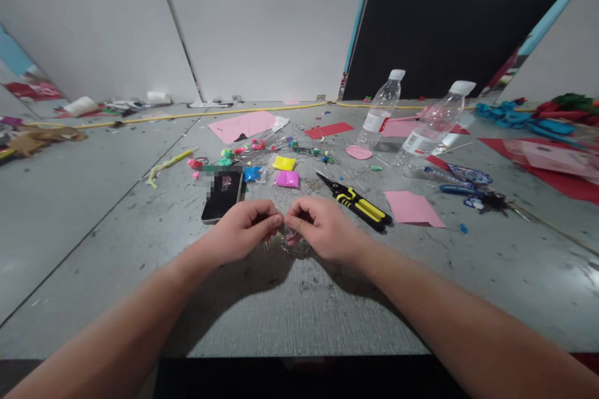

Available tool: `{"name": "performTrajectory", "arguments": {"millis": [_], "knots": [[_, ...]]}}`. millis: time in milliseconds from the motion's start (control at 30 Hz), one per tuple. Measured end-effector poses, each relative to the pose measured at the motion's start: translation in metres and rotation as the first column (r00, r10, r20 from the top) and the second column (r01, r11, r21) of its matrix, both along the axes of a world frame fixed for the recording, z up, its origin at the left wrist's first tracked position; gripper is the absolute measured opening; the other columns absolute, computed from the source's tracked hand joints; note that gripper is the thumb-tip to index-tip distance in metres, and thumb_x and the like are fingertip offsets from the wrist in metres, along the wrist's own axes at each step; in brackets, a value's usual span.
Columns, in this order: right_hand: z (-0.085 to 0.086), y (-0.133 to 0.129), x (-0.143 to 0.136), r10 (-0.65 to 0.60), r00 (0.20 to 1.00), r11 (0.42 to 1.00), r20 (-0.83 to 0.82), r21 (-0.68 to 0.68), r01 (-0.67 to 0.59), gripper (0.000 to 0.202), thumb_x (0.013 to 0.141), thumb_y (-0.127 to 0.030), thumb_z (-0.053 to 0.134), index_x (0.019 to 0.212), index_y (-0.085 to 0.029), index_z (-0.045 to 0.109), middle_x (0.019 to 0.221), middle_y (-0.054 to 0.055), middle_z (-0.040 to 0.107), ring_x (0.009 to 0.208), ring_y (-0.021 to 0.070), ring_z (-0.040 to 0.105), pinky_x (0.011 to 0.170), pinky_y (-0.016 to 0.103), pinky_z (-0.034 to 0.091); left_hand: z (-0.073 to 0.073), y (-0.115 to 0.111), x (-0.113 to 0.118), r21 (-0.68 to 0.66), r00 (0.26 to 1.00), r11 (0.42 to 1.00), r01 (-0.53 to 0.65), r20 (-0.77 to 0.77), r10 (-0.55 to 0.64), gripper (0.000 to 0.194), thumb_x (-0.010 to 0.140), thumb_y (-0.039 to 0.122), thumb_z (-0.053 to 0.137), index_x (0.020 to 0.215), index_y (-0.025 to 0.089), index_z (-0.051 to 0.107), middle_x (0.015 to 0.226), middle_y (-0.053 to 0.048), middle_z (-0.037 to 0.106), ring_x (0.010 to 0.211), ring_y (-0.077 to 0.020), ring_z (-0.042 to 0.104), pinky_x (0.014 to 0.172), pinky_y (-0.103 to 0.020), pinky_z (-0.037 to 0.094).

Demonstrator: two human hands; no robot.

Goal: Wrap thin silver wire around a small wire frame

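My left hand [250, 227] and my right hand [321, 227] meet over the near middle of the table, thumb and forefinger pinched on each. Whatever lies between the fingertips is too small to make out. Just beneath them is a tangle of thin, shiny wire-like strands [296, 252], partly hidden by the fingers. Beyond my left hand lies a dark phone [223, 196]. Pliers with yellow and black handles [358, 202] rest beyond my right hand. Small packets in yellow [284, 163], magenta [287, 179] and blue [253, 174] sit ahead of both hands.
Two clear plastic bottles, one nearer [428, 131] and one farther [380, 112], stand at the right. Pink paper [414, 208] and red paper [329, 131] lie about. Colourful small pieces on wires [255, 146] are scattered behind the packets. Blue-handled pliers [463, 191] lie far right.
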State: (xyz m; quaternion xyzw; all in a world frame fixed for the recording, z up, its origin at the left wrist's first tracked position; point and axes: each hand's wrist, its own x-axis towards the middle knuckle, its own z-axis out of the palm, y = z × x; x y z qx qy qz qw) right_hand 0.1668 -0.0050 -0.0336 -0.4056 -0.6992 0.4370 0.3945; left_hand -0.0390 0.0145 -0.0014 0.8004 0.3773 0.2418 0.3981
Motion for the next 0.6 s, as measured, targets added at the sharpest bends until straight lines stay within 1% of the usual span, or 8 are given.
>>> {"name": "performTrajectory", "arguments": {"millis": [67,167,300,333,400,467,533,600], "knots": [[0.001,0.002,0.005,-0.05,0.999,0.998,0.003,0.036,0.05,0.021,0.099,-0.025,0.059,0.079,-0.024,0.053,0.071,0.001,0.067,0.066,0.0192,0.074,0.061,0.03,0.056,0.003,-0.002,0.0,0.023,1.0,1.0,0.006,-0.019,-0.006,0.03,0.094,0.039,0.06,0.069,0.022,0.058,0.062,0.004,0.053,0.058,-0.0142,0.045,0.056,-0.028,0.036],[0.001,0.004,0.009,-0.134,0.991,0.985,0.014,0.115,0.131,0.02,0.096,-0.023,0.061,0.077,-0.024,0.053,0.069,0.001,0.066,0.066,0.0186,0.068,0.064,0.032,0.053,0.006,-0.003,-0.001,0.039,0.999,0.999,-0.001,-0.04,0.002,0.029,0.091,0.036,0.063,0.066,0.022,0.057,0.06,0.005,0.047,0.057,-0.0137,0.041,0.056,-0.027,0.032],[0.0,0.0,0.005,-0.167,0.986,0.963,-0.005,0.212,0.164,0.017,0.086,-0.021,0.069,0.076,-0.025,0.055,0.07,-0.002,0.062,0.066,0.0166,0.059,0.068,0.032,0.049,0.001,0.002,-0.003,0.069,0.996,0.994,-0.087,0.009,0.087,0.03,0.085,0.035,0.071,0.063,0.021,0.056,0.059,0.006,0.046,0.059,-0.0134,0.039,0.056,-0.028,0.03],[-0.001,0.0,0.004,-0.167,0.986,0.96,-0.026,0.225,0.168,0.015,0.087,-0.021,0.069,0.079,-0.025,0.056,0.072,-0.002,0.063,0.067,0.0164,0.06,0.07,0.033,0.05,-0.002,0.004,-0.003,0.079,0.991,0.988,-0.133,0.041,0.13,0.027,0.084,0.036,0.073,0.067,0.021,0.059,0.062,0.005,0.047,0.06,-0.0138,0.04,0.057,-0.028,0.03],[-0.004,0.001,0.004,-0.159,0.984,0.957,-0.08,0.231,0.174,0.009,0.09,-0.024,0.066,0.086,-0.025,0.058,0.078,-0.001,0.066,0.071,0.0165,0.064,0.072,0.033,0.054,-0.008,0.008,-0.004,0.078,0.967,0.969,-0.234,0.12,0.224,0.02,0.084,0.039,0.075,0.085,0.021,0.065,0.072,0.003,0.053,0.066,-0.0151,0.045,0.06,-0.029,0.035],[-0.008,0.006,0.007,-0.144,0.981,0.961,-0.13,0.216,0.17,0.004,0.094,-0.027,0.061,0.091,-0.024,0.061,0.084,0.001,0.07,0.073,0.0169,0.07,0.073,0.034,0.059,-0.014,0.011,-0.004,0.024,0.939,0.955,-0.296,0.19,0.286,0.032,0.087,0.041,0.074,0.11,0.022,0.064,0.088,-0.001,0.06,0.075,-0.0173,0.054,0.065,-0.03,0.042],[-0.011,0.012,0.011,-0.125,0.979,0.967,-0.16,0.203,0.157,0.011,0.097,-0.031,0.059,0.097,-0.023,0.066,0.091,0.003,0.074,0.075,0.0178,0.074,0.073,0.035,0.062,-0.018,0.012,-0.002,-0.077,0.931,0.959,-0.272,0.23,0.282,0.041,0.093,0.046,0.067,0.126,0.023,0.059,0.103,-0.007,0.067,0.086,-0.0208,0.063,0.071,-0.033,0.05],[-0.013,0.018,0.016,-0.105,0.981,0.968,-0.161,0.21,0.138,0.017,0.097,-0.035,0.062,0.102,-0.022,0.072,0.094,0.005,0.076,0.074,0.0188,0.075,0.072,0.036,0.063,-0.02,0.012,-0.001,-0.178,0.939,0.963,-0.204,0.244,0.244,0.039,0.096,0.048,0.062,0.125,0.021,0.06,0.106,-0.01,0.072,0.088,-0.0231,0.069,0.071,-0.034,0.054]]}}
